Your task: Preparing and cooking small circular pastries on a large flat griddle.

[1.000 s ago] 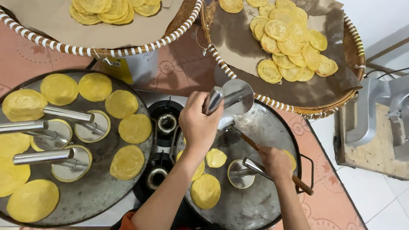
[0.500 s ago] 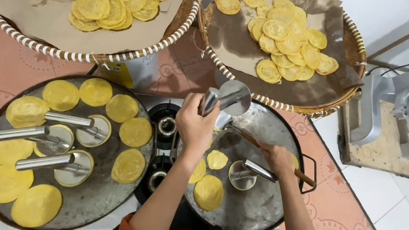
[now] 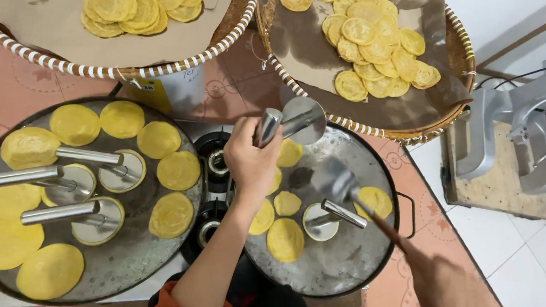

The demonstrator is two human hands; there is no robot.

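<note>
Left hand (image 3: 250, 161) fingers wrapped tight round the handle of a round metal press (image 3: 303, 120); its disc sticks out at 2 o'clock from the knuckles, over the top rim of the right griddle (image 3: 367, 267). Right hand (image 3: 450, 297) fingers closed on a wooden-handled spatula (image 3: 352, 193); the blurred blade lies at 10 o'clock from the hand, just beside a yellow flat cake (image 3: 374, 201). Second press (image 3: 322, 221) rests on the griddle below the blade.

right pan (image 3: 367, 267): bare patch at near rim | left pan (image 3: 127, 258): crowded; three press handles (image 3: 55, 211) block the middle
</note>
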